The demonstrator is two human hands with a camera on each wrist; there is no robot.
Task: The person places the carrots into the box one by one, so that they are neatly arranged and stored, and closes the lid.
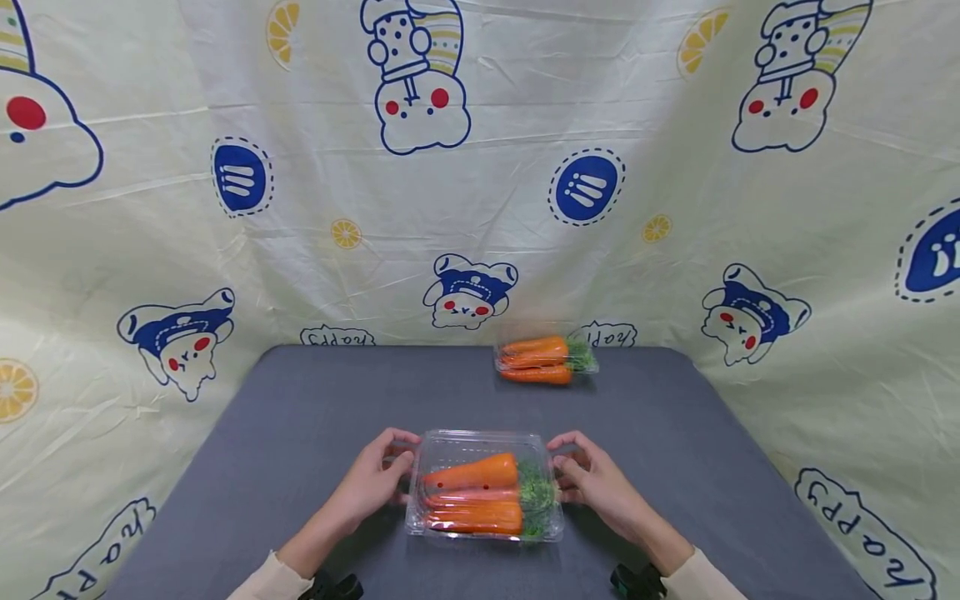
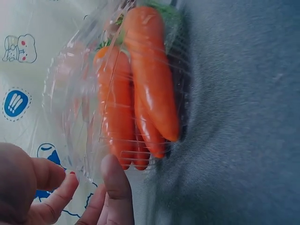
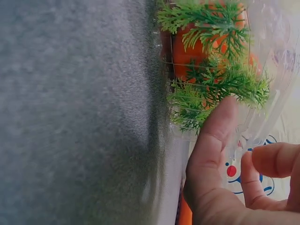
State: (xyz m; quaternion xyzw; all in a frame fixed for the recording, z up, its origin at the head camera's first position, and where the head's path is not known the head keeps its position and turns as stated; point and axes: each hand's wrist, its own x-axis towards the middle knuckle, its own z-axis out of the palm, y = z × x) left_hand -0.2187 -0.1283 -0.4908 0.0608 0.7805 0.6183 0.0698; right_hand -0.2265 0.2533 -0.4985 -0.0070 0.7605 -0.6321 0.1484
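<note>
A clear plastic clamshell box (image 1: 468, 442) with several orange carrots (image 1: 472, 521) and their green leafy tops (image 1: 536, 492) rests on the grey tabletop, lid down over them. At its left end is my left hand (image 1: 378, 473), fingertips right at the wall and rim. My right hand (image 1: 596, 483) mirrors it at the leafy end. The left thumb (image 2: 116, 180) lies against the box's side in the left wrist view, its fingers loosely bent. In the right wrist view, the right thumb (image 3: 213, 136) overlaps the end wall beside the leaves, apart from the bent fingers.
A second clear box of carrots (image 1: 536, 375) stands at the table's far edge, slightly right of centre. The grey table (image 1: 360, 392) meets a pale cartoon-printed curtain (image 1: 510, 283) behind and along both sides.
</note>
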